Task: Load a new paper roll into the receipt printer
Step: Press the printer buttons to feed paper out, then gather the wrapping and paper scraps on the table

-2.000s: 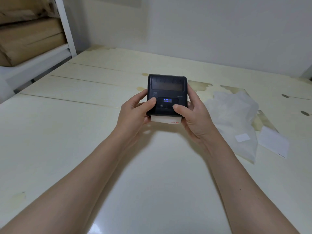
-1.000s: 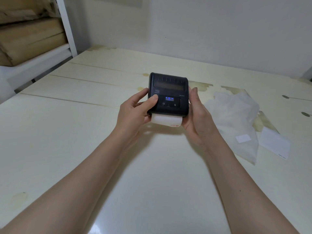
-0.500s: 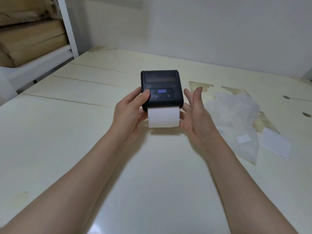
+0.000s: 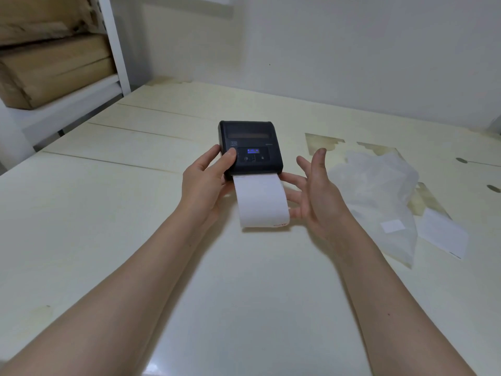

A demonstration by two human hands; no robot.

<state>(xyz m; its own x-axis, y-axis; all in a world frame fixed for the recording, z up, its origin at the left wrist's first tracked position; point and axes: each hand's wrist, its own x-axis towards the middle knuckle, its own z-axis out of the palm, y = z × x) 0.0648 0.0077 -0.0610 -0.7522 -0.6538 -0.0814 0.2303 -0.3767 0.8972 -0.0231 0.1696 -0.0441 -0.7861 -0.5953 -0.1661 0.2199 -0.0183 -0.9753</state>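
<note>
At the centre of the frame the receipt printer is black, with a small blue-lit display on its front panel, and the paper strip below it is white with a small red mark at its lower right corner. The table is pale cream with brownish patches at the right, where a translucent white plastic bag and a white slip lie. In the upper left are brown cardboard boxes on a white shelf.
</note>
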